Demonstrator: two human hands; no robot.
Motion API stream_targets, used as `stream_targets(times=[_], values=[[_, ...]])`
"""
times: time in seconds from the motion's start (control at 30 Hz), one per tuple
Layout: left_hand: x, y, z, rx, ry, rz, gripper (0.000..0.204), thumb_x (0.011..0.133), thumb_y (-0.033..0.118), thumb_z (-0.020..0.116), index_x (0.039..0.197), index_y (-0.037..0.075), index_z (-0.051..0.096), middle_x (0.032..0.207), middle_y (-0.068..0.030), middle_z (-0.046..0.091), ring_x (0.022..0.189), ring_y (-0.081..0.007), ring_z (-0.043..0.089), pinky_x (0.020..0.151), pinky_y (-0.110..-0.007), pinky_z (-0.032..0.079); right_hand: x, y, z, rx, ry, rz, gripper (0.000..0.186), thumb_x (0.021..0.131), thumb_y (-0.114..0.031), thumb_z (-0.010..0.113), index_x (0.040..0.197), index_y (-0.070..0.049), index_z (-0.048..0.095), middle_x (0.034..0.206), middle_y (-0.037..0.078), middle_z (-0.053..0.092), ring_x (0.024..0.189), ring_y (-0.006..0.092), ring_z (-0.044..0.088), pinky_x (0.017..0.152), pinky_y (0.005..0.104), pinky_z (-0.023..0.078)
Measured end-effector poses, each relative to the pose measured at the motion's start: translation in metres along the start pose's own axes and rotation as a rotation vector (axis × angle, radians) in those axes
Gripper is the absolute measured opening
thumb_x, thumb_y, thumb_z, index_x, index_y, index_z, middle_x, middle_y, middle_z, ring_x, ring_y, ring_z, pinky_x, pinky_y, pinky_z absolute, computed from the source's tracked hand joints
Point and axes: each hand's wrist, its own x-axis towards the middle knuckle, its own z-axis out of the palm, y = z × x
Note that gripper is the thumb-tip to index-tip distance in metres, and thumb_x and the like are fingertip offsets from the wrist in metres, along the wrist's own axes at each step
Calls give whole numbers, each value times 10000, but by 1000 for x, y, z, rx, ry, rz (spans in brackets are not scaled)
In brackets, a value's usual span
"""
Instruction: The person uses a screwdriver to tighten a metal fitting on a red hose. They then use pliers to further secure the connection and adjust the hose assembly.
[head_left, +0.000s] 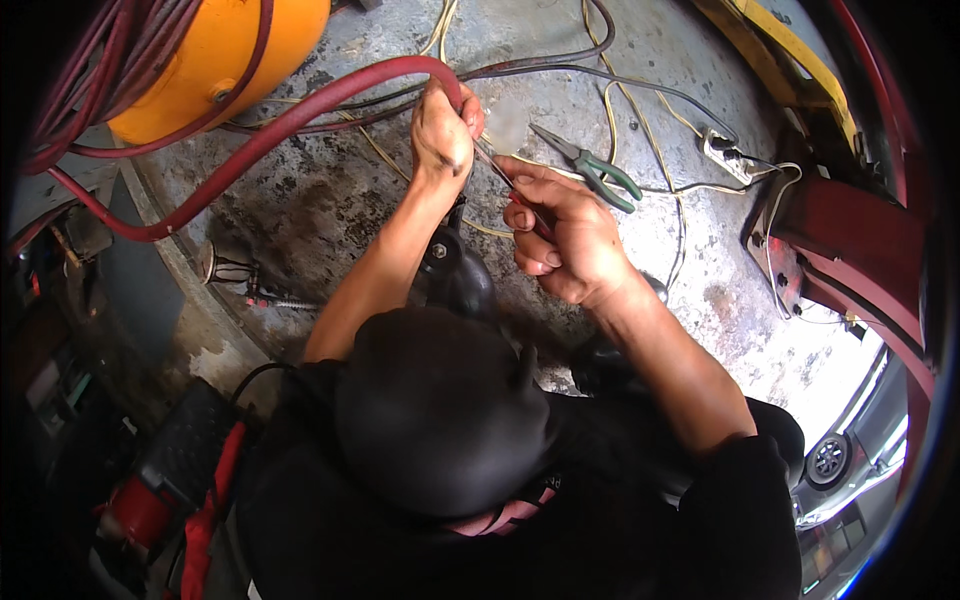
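Crouched above a worn grey concrete floor [730, 290], you grip the end of a thick, dark-red flexible hose [300, 115] in your left hand [442, 130], its fingers clamped around it. Your right hand [578, 235] has its fingers closed on a slim metal-shafted tool with red on it [496, 168], the shaft angled toward the hose end beside your left hand; whether its tip goes inside cannot be told. The hose arches leftward past a rounded orange metal tank [250, 60]. Just beyond your right hand, long-nosed pliers with green handles [590, 172] lie on the floor, jaws pointing up and left, near a white power strip [725, 158] farther right.
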Motion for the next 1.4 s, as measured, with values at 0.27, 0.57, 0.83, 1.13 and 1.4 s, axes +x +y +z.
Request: stream_targets(times=[0.27, 0.57, 0.83, 1.13, 1.4], values=[[32, -1, -44, -29, -612, -231, 492, 1034, 394, 301, 954, 7, 593, 777, -35, 545, 738, -128, 465, 715, -286, 395, 21, -16, -23, -499, 74, -169, 348, 875, -78, 558, 1209, 25, 551, 772, 83, 629, 459, 64, 432, 427, 214, 342], [55, -35, -47, 299, -697, 37, 537, 1000, 439, 267, 604, 103, 403, 606, -14, 426, 536, -126, 405, 512, -274, 368, 27, 12, -28, -1170, 238, -536, 277, 907, -151, 583, 1171, -77, 623, 930, 200, 693, 864, 327, 689, 768, 396, 543], [39, -19, -30, 267, -481, -63, 566, 1004, 471, 223, 598, 111, 384, 561, -16, 395, 518, -131, 359, 504, -273, 313, 30, 32, -31, -1310, 273, -820, 310, 938, -119, 586, 1242, -63, 597, 920, 164, 687, 741, 217, 680, 668, 335, 525], [13, 22, -12, 171, -368, -23, 512, 973, 401, 268, 575, 94, 368, 514, -52, 368, 471, -139, 301, 479, -286, 281, 6, -17, -8, -1187, 132, -776, 233, 911, -118, 596, 1116, -29, 662, 809, 159, 677, 637, 236, 643, 629, 330, 514], [0, 27, -4, 112, -210, 25, 510, 978, 368, 276, 569, 78, 370, 503, -59, 358, 466, -150, 305, 466, -289, 284, 7, 4, -6, -596, 82, -487, 230, 954, -177, 587, 1095, -11, 664, 736, 58, 640, 564, 150, 581, 504, 286, 466]])
